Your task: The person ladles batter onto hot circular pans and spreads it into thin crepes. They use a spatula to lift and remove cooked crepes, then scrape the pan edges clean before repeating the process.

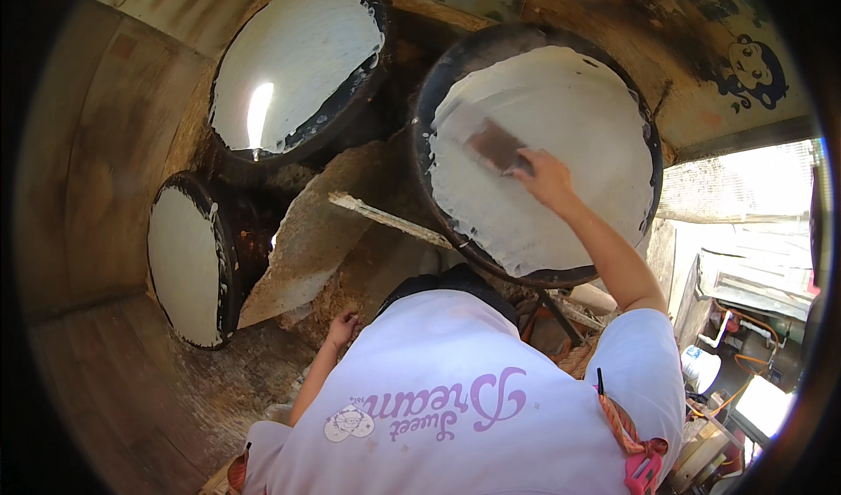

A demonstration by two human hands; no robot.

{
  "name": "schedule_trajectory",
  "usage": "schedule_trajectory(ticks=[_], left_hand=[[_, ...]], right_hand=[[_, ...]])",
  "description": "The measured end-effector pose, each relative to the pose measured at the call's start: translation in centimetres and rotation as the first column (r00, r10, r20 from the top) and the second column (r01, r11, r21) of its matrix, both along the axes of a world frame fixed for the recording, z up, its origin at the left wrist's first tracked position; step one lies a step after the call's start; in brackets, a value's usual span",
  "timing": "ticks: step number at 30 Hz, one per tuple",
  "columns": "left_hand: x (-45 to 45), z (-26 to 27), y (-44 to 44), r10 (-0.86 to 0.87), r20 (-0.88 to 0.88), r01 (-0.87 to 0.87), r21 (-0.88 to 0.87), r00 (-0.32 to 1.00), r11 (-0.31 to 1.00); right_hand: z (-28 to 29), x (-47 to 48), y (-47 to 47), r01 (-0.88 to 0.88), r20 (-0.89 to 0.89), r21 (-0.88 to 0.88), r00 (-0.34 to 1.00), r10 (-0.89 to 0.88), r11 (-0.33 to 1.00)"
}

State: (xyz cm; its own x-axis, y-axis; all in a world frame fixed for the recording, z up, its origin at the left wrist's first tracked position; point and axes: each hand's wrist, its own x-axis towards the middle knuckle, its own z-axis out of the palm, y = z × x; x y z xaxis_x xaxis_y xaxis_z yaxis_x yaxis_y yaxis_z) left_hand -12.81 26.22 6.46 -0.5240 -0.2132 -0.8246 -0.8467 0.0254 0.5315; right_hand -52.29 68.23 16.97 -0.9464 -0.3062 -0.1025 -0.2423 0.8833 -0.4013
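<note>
My right hand (546, 178) grips a flat, rectangular brown tool (499, 145), like a brush or scraper, blurred by motion. Its face lies over a thin white sheet of batter-like paste (558, 219), which covers most of a large round dark pan (453, 78). The paste has ragged edges, with a small hole near the top right. Low at my left side hangs my left hand (343, 329), its fingers loosely bent and nothing visible in them.
Two more round dark vessels with white surfaces stand at the upper left (295, 68) and left (187, 265). A rough grey board (315, 232) and a whitish stick (387, 219) lie between them and the large pan. A white bucket (700, 369) stands at lower right.
</note>
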Motion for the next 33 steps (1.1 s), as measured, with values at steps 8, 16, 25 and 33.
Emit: schedule_trajectory(ticks=[8,16,25,33], left_hand=[[0.2,-0.9,-0.2,0.048,-0.060,-0.047,0.014,0.997,0.999],[4.8,-5.1,-1.0,-0.066,-0.012,0.066,-0.019,0.998,0.998],[-1.0,0.5,0.2,0.097,0.024,-0.098,0.043,0.995,0.994],[1.1,-0.3,0.6,0.110,0.026,-0.111,0.021,0.994,0.994]], right_hand=[[-0.9,-9.9,11.6,0.457,-0.188,0.130,0.883,-0.431,0.880],[-3.8,-13.6,19.7,0.610,0.261,-0.351,0.792,-0.552,0.710],[3.1,-3.3,-0.9,-0.017,0.012,0.048,1.000,0.016,0.999],[0.7,-13.7,15.0,0.597,-0.055,0.030,0.801,-0.595,0.801]])
